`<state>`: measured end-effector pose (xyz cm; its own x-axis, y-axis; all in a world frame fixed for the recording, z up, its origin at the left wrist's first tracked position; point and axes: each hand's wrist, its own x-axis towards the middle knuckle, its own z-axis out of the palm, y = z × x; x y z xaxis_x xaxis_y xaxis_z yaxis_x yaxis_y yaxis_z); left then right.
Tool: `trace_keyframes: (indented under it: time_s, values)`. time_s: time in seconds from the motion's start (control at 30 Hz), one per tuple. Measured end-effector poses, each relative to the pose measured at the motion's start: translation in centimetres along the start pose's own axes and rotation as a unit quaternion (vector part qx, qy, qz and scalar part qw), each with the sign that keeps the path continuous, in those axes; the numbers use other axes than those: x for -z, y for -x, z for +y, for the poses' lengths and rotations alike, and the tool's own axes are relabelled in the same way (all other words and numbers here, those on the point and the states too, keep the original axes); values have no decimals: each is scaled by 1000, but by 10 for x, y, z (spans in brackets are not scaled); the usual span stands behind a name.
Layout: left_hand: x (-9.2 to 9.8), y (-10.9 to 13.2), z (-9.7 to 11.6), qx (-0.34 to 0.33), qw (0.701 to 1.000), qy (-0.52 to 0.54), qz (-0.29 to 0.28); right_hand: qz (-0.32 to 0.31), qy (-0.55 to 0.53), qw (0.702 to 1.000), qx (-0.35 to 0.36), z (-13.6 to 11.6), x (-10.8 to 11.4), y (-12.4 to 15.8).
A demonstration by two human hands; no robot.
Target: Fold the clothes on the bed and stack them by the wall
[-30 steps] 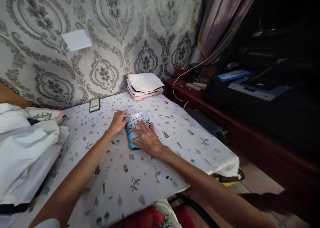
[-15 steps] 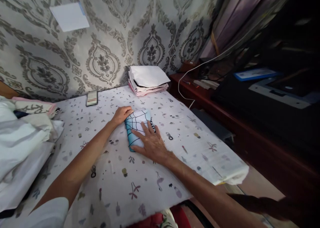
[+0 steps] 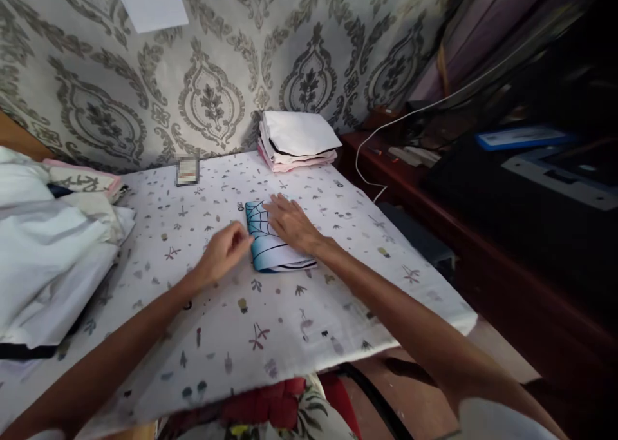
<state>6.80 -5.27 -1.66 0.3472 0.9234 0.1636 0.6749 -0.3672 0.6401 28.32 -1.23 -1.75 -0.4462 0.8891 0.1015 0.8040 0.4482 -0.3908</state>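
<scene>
- Head view: folded spider-web cloth (image 3: 273, 247) lies mid-table on the printed sheet (image 3: 270, 337).
- Right hand (image 3: 291, 221) presses it flat, fingers spread, gripping nothing.
- Left hand (image 3: 223, 253), loosely curled and empty, touches its 9 o'clock edge.
- Judged step: smoothing the fold; next calls for an even press.

Printed table (image 3: 270, 324), folded cloth (image 3: 275, 250), stacked clothes (image 3: 297, 140)

A grey wall with dark damask-patterned wallpaper (image 3: 309, 60) rises behind a table under a white cloth printed with small motifs (image 3: 251, 324). A white sheet of paper (image 3: 150, 2) hangs on the wall. A mauve curtain (image 3: 483, 34) falls at the right, above a dark reddish wooden cabinet (image 3: 463, 234) in shadow.
</scene>
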Motion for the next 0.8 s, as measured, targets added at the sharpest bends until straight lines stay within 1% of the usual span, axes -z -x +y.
trace_keyframes:
  time_s: [0.07, 0.1, 0.17, 0.23, 0.33, 0.43, 0.53, 0.63, 0.73, 0.8]
  values:
    - [-6, 27, 15, -10, 996, -78, -46, -17, 10, 999, 30, 7, -7, -21]
    - [-10, 35, 21, -6, 990, -126, -56, -24, 13, 999, 43, 9, -11, -30]
    - [-17, 39, 30, 19, 978, -197, -62, -31, 22, 997, 59, 14, -20, -42]
    - [-21, 33, 37, 47, 970, -230, -64, -31, 38, 997, 60, 18, -29, -48]
    - [-23, 21, 45, 57, 962, -260, -66, -20, 59, 997, 52, 22, -37, -49]
    - [-26, 16, 53, 69, 955, -281, -67, -16, 65, 997, 47, 22, -40, -48]
    - [-28, 17, 61, 97, 951, -283, -80, -18, 67, 997, 41, 21, -40, -49]
    - [-29, 21, 63, 119, 946, -288, -94, -19, 59, 997, 36, 21, -39, -49]
    - [-31, 27, 62, 120, 945, -288, -95, -24, 52, 998, 34, 21, -38, -48]
    - [-32, 32, 61, 114, 951, -275, -82, -29, 51, 998, 32, 21, -37, -47]
